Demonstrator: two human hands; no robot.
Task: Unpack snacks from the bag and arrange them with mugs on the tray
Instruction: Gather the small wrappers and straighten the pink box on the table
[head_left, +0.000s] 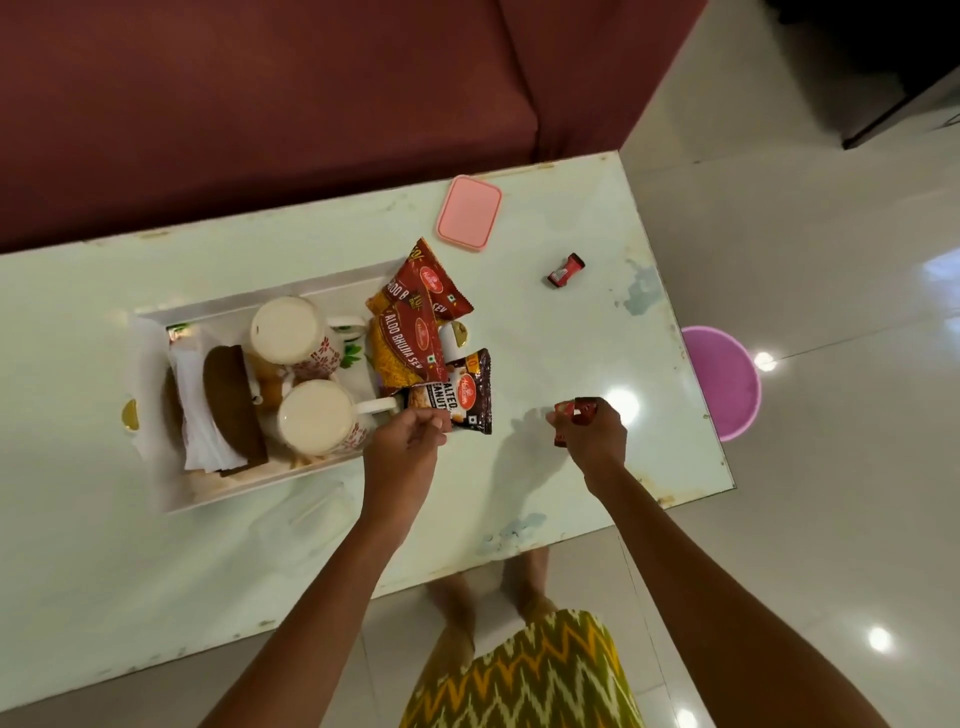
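While the left hand (410, 441) pinches a corner of the glossy brown peanut packet (467, 389) at the white rectangular tray's (249, 491) right end, the right hand (595, 436) grips crinkly red-wrapped candy (571, 410) above the glassy bench (571, 338). Two round floral mugs (291, 332) stand in the tray. Two red foil sev packets (431, 280) overlap its end, and one loose candy (566, 270) lies well apart.

Pink lid (469, 213), red packets (423, 306), floral mugs (296, 332).

two floral mugs (296, 332) sit in the tray (223, 304), snack packets (415, 332) overlapping its end.
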